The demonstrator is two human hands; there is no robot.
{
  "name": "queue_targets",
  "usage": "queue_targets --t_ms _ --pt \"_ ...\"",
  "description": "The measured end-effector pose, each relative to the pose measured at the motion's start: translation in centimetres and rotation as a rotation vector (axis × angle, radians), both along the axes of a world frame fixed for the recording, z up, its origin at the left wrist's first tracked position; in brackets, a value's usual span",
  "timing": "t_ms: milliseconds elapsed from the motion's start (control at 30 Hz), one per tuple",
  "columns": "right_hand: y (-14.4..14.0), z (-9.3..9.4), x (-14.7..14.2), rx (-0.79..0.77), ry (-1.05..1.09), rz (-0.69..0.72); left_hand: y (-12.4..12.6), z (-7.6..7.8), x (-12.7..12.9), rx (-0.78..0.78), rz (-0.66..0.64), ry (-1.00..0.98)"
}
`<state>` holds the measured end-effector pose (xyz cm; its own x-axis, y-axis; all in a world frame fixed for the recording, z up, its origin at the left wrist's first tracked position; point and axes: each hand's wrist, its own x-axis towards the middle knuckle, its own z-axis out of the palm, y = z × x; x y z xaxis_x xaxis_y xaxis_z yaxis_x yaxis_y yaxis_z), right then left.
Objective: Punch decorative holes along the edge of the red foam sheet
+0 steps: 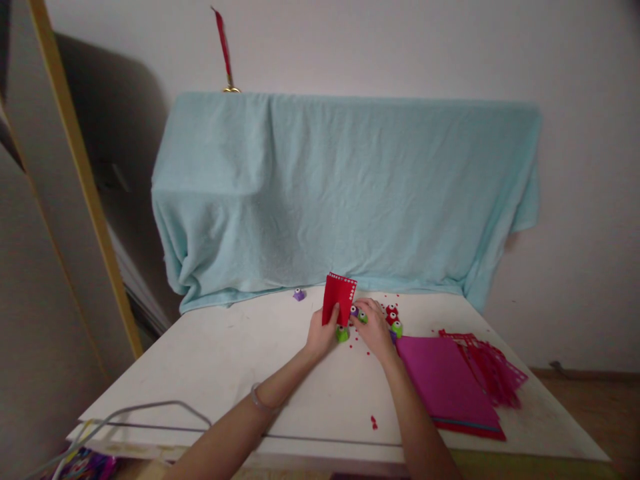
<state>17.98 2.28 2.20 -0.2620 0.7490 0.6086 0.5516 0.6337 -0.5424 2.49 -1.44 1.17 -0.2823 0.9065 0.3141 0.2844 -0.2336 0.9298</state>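
Forearms (416, 408); left fingers (334, 316) pinch red sheet (338, 292); right fingers (369, 308) at green punch (363, 318), grip unclear

Interior workspace: white table against a plain wall.
The pale wall (375, 47) carries a red ribbon (223, 47) at upper left. A light-blue cloth (350, 193) drapes down to the rear edge of the white table (200, 373). A yellow-edged panel (83, 167) leans at left; brown flooring (595, 400) shows at right. Lighting is dim, with a dark shadow beside the panel.
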Motion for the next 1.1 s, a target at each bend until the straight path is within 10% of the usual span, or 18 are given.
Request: queue_targets --t_ms 367,667,1100 --pt "0.5 -0.5 -0.1 -0.163 0.318 -0.049 0.2 -0.4 0.1 -0.040 0.023 -0.134" --pt "1.8 -1.1 -0.4 -0.496 0.942 0.242 0.2 -0.5 -0.3 -0.047 0.008 -0.139" --pt "1.6 -0.5 -0.3 -0.595 0.966 0.294 0.1 -0.6 -0.1 -0.045 -0.013 -0.132"
